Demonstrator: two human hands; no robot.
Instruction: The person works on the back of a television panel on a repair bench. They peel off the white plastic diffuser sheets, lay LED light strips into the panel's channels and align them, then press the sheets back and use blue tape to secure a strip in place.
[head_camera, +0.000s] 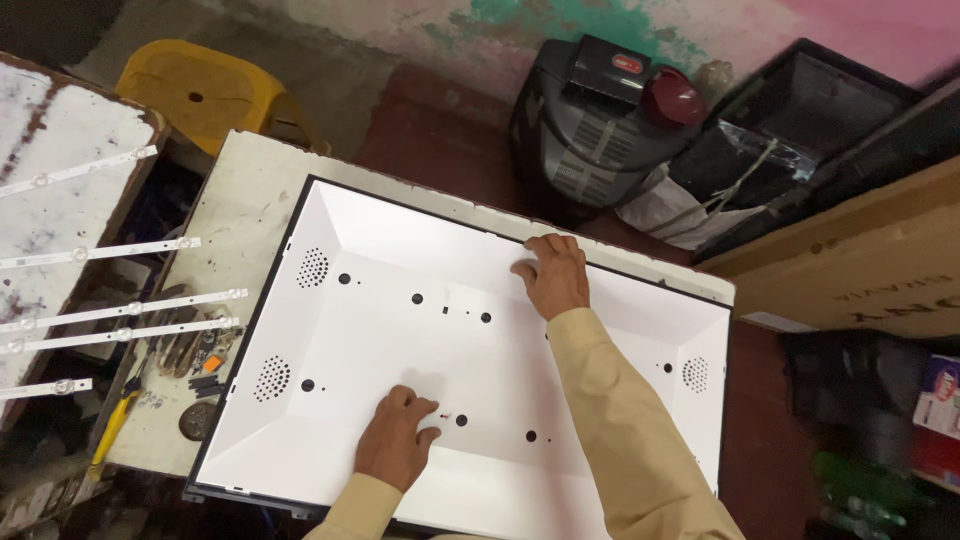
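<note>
Two hands rest on one white reflector sheet (400, 340): the left hand (397, 438) and the right hand (552, 275). Five white light strips (100, 250) lie on the side. One yellow stool (200, 95) stands behind.

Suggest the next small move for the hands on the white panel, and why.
Probably smooth the white reflector sheet flat toward its edges. The left hand presses near a round hole on the near side; the right hand rests flat at the far rim. Neither grips anything.
</note>
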